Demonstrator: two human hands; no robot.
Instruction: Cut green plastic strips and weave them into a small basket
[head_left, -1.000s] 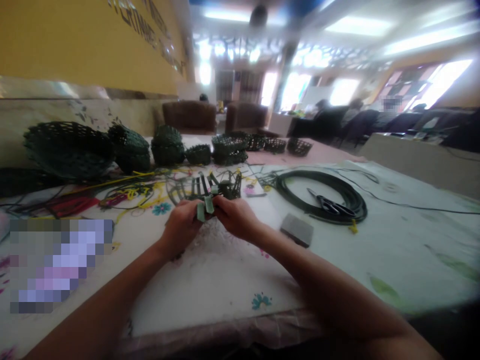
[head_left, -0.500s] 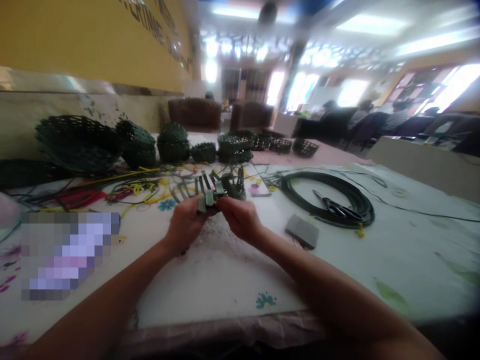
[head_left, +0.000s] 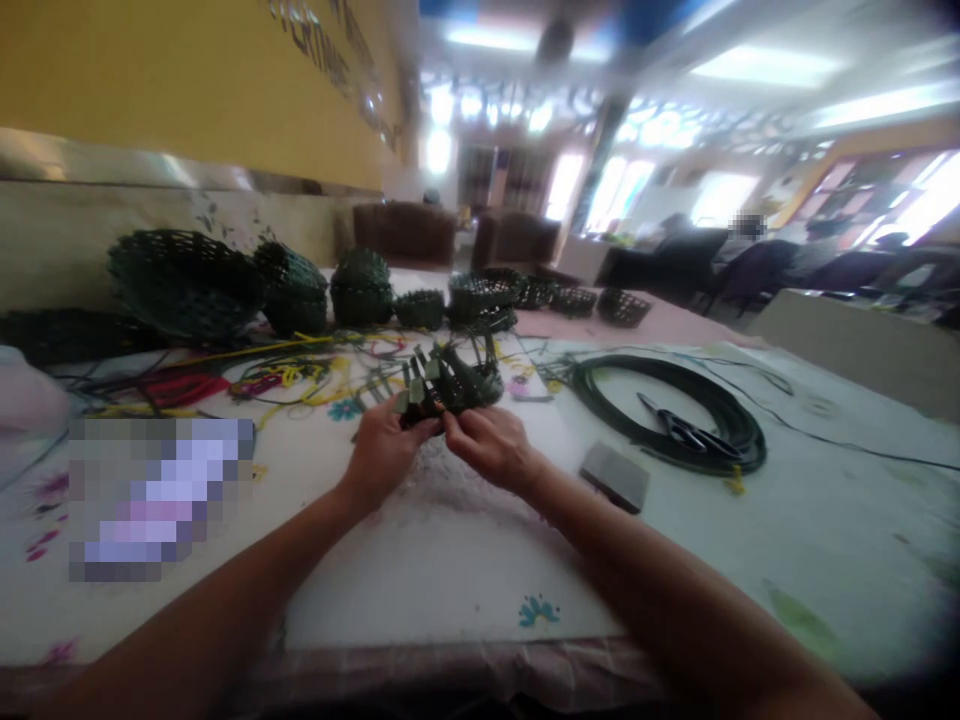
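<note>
Between my two hands is a small dark green woven basket (head_left: 469,378) with flat strip ends sticking up from its rim. My left hand (head_left: 386,445) is closed on its left side, thumb pressed against the near edge. My right hand (head_left: 487,445) pinches the near side of the weave, close to the left thumb. The fingertips are partly hidden behind the strips. Below the hands lies the white floral tablecloth (head_left: 420,590).
On the right, scissors (head_left: 686,430) rest on a coil of dark green strip (head_left: 600,395), near a grey block (head_left: 615,477). Finished-looking woven baskets (head_left: 184,285) line the back. Yellow and red strips (head_left: 180,388) lie tangled at left. People sit far off at right.
The basket has turned, showing more of its woven side to the right. My right hand has moved slightly down along its near edge. The whole view has shifted a little.
</note>
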